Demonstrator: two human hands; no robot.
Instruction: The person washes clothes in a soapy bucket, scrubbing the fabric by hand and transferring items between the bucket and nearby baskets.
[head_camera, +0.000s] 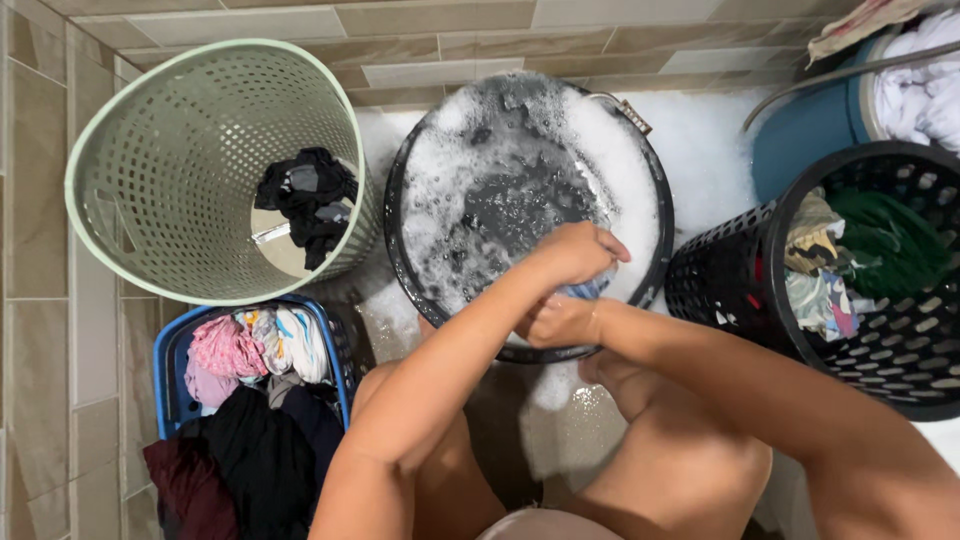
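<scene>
Biggest worry I can see from here is the floor (40, 200): foam has spilled over the far rim of the black wash basin (655, 215) and is spread across the tiles behind it, and the patch between the knees looks wet too, so a foot slipping while standing up seems likely to me. Second thing, the basin is full to the brim with suds, so hard scrubbing near the close edge could slop more water out toward the blue basket of dry clothes (170, 360) just beside it. The left hand (578, 250) is curled tight, fingers closed over a small blue-and-white cloth (590, 288) at the near rim of the basin, and the right hand (560, 320) is closed just under it, pressing on the same cloth from below. Both grips look firm, though I can't tell how much fabric is bunched inside. The pale green hamper (100, 170) on the left holds one dark garment, and the black basket (720, 270) on the right is packed with mixed clothes
</scene>
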